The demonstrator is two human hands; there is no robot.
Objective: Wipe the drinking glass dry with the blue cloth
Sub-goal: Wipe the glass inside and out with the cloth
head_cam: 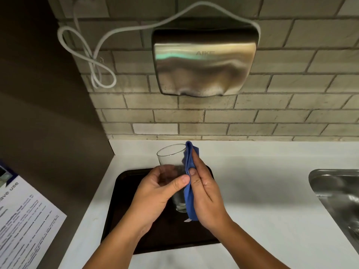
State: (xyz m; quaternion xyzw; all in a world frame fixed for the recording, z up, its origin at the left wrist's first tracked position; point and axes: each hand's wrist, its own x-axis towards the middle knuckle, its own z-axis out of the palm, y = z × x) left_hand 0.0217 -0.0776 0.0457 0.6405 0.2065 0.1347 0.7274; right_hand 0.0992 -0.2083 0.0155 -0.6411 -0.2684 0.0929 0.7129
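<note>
My left hand point(161, 189) wraps its fingers around the drinking glass point(172, 162), steadying it over the tray point(124, 200); my right hand point(206, 191) keeps its fingers straight, pressed together. That flattens the blue cloth point(189, 183) against the wall.

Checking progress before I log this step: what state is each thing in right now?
drinking glass: empty, tilted, held over the tray
blue cloth: folded, pressed against the glass's outer side
left hand: gripping the glass
right hand: flat, pressing the cloth
tray: lying on the counter
hand dryer: wall-mounted, cable looped beside it
</note>
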